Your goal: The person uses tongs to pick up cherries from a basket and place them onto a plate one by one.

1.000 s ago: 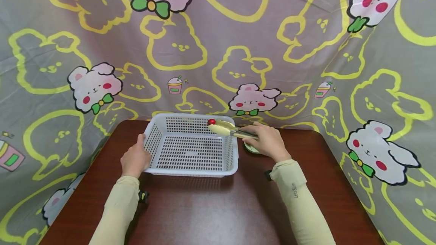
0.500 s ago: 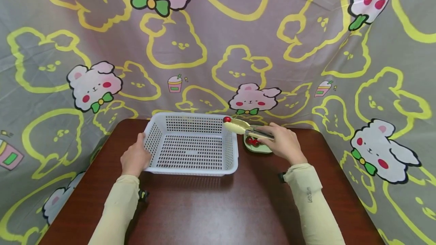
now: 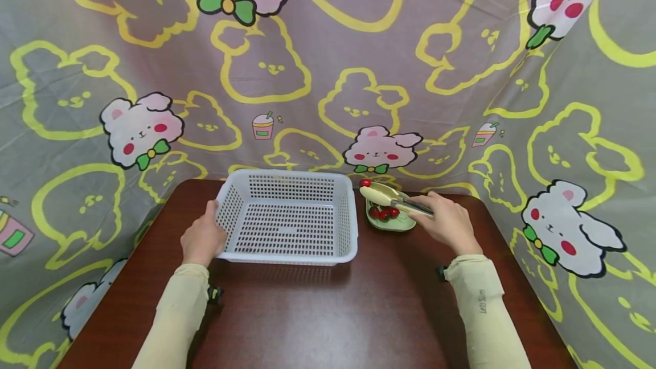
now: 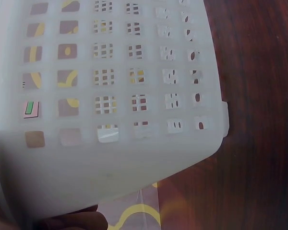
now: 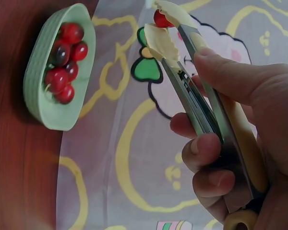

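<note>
My left hand (image 3: 204,238) holds the left rim of a white slotted plastic basket (image 3: 287,258). In the left wrist view the basket wall (image 4: 86,175) fills much of the frame, with only a few fingers (image 4: 84,221) showing at the bottom. Curled around metal tongs (image 3: 397,205) with cream tips is my right hand (image 3: 452,224). A red cherry (image 3: 365,183) sits at the tong tips, clear in the right wrist view as a red cherry (image 5: 162,19) between them. Below the tongs is a pale green dish (image 3: 405,222) with several cherries (image 5: 60,79).
The brown wooden table (image 3: 318,312) carries the basket on the left and the dish to its right. A grey curtain (image 3: 307,95) with cartoon figures hangs behind the table and along its sides.
My right hand has moved the tongs and cherry rightward, from above the basket to above the dish, exposing the cherries in it. My left hand stays at the basket rim.
</note>
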